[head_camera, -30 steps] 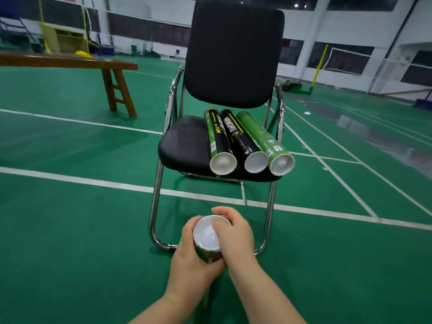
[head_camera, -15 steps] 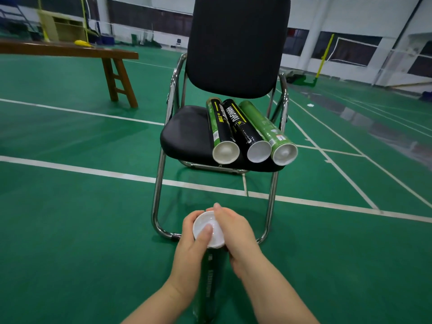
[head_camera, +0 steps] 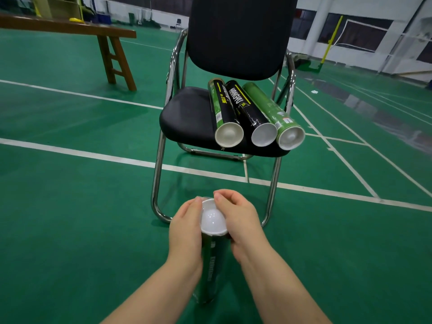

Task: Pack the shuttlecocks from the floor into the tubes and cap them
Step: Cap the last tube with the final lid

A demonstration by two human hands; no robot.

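A dark green shuttlecock tube [head_camera: 213,265] stands upright on the floor in front of me, its white cap [head_camera: 212,218] on top. My left hand [head_camera: 185,232] grips the tube's upper end from the left. My right hand [head_camera: 238,220] curls round the cap's right rim, fingertips on its far edge. On the chair seat lie three capped tubes side by side: a green and black one [head_camera: 221,111], a black one [head_camera: 247,108] and a light green one [head_camera: 268,108]. No loose shuttlecocks are in view.
A black chair with a chrome frame [head_camera: 161,146] stands just beyond my hands. A wooden bench [head_camera: 112,50] is at the back left. Green court floor with white lines [head_camera: 81,155] spreads all around. A net post [head_camera: 329,40] stands far right.
The tube went from being held up in my hands to standing on the floor. Both hands stayed at its top and now close round the cap's rim. The view moved nearer the chair.
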